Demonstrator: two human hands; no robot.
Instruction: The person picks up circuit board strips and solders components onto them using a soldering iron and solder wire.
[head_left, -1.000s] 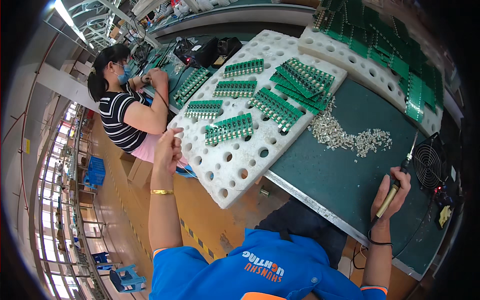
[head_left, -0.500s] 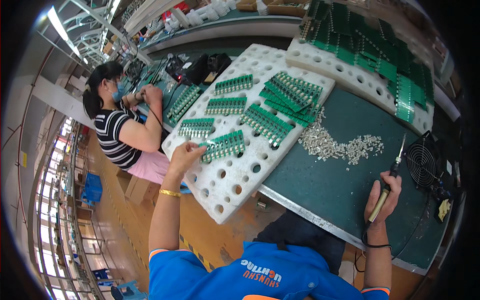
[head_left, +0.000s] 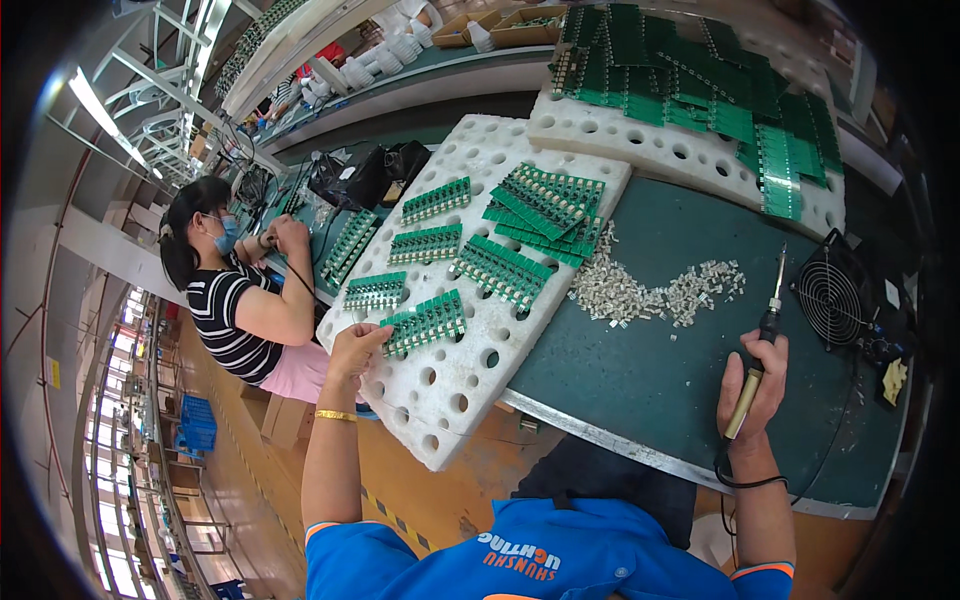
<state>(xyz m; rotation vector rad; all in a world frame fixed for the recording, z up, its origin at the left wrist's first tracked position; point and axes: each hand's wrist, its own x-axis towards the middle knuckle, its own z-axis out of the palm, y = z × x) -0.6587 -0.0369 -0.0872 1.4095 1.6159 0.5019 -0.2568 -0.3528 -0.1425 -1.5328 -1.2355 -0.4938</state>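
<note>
My left hand [head_left: 355, 351] rests at the near left edge of a white foam tray [head_left: 455, 385] full of round holes, its fingertips touching the end of a green circuit board strip [head_left: 426, 322]. Several more green strips [head_left: 500, 270] lie on the tray, with a stack [head_left: 545, 205] at its far end. My right hand [head_left: 757, 385] grips a soldering iron [head_left: 762, 340] with a yellow handle, tip raised over the dark green mat [head_left: 640, 370]. A heap of small silver parts [head_left: 650, 293] lies between tray and iron.
A second foam tray [head_left: 690, 150] piled with green boards stands at the back right. A small black fan [head_left: 830, 300] sits right of the iron. On the left, a person in a striped shirt [head_left: 235, 310] works at the neighbouring bench. Orange floor lies below the table edge.
My left hand has risen from beside the foam tray's edge onto it and now touches the nearest green strip. The right hand still holds the soldering iron; the view has shifted slightly.
</note>
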